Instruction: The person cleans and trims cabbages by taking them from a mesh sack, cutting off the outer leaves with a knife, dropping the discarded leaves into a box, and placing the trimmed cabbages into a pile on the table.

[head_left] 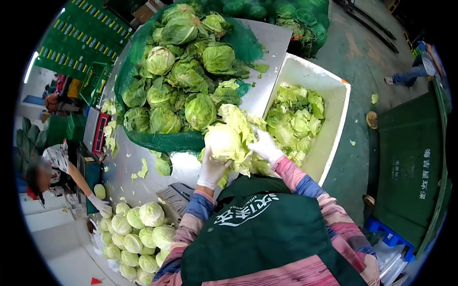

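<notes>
In my gloved left hand (213, 170) rests a pale cabbage (223, 142), cupped from below. My gloved right hand (265, 147) has its fingers closed on loose outer leaves (242, 138) at the cabbage's right side. Just beyond lies a heap of untrimmed green cabbages (183, 76) in a green net (164, 142) on the metal table (273, 42). To the right of my hands stands a white bin (334, 138) holding many torn leaves (298, 119).
Trimmed cabbages (138, 233) are piled at the lower left, where a co-worker's gloved hand (101, 206) reaches in. A brush (174, 200) lies on the table near my left arm. A large green waste container (412, 167) stands at right. Another person (417, 69) is at the upper right.
</notes>
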Demonstrator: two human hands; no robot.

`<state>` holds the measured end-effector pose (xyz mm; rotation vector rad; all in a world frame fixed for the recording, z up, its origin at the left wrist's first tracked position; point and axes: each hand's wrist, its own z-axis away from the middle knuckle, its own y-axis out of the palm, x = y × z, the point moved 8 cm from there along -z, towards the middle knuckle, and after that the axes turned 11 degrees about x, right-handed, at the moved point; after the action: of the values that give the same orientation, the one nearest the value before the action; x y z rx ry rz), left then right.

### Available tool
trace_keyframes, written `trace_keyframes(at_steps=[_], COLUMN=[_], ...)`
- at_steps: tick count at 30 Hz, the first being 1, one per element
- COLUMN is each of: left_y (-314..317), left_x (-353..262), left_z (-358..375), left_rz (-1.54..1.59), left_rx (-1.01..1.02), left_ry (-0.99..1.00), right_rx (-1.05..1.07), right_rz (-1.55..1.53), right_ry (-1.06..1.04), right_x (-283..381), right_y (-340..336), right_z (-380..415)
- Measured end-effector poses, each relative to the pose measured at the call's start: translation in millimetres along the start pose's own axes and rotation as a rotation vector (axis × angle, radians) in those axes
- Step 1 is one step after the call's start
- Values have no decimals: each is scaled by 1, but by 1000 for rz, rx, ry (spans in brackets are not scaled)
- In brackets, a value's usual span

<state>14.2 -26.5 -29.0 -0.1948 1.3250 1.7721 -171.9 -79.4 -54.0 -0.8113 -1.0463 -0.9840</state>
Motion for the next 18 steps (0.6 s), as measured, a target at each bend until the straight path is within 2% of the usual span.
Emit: trace_keyframes(at_steps=[2,3,4,6,8,10,11,12,13,14,15,16,18], left_y=[10,18,23,36,34,57,56,56,53,51,41,40,51], left_x=[-3,-12,-17,-24,-41,-64,-65,-62,-57,-49,-57,-69,-47], left_z=[8,10,13,21,22,23,20,15,8,2,0,3,12], left_rz=[387,338,333,656,551,552,550,621,693,765,107,-545,582], left_rx=[73,180,185,245,234,325,324,383,442,501,390,152,258], left_ry=[36,84,87,82,128,192,202,176,146,114,298,399,40], right_rx=[-86,-171,-255,-363,-473,-432,-300,-164,-60,22,75,97,54], right_rz=[101,102,105,694,798,672,397,174,5,-28,-74,-73,58], right_ry=[156,158,157,321,323,139,-27,-63,-177,-203,-278,-279,-390], right_x=[37,20,1,0,37,79,88,117,142,150,172,187,196], right_y=[-31,-52,-75,-118,-127,-109,-91,-66,-43,-24,-11,-3,1], right_z=[14,7,4,20,35,32,24,27,31,29,32,31,17])
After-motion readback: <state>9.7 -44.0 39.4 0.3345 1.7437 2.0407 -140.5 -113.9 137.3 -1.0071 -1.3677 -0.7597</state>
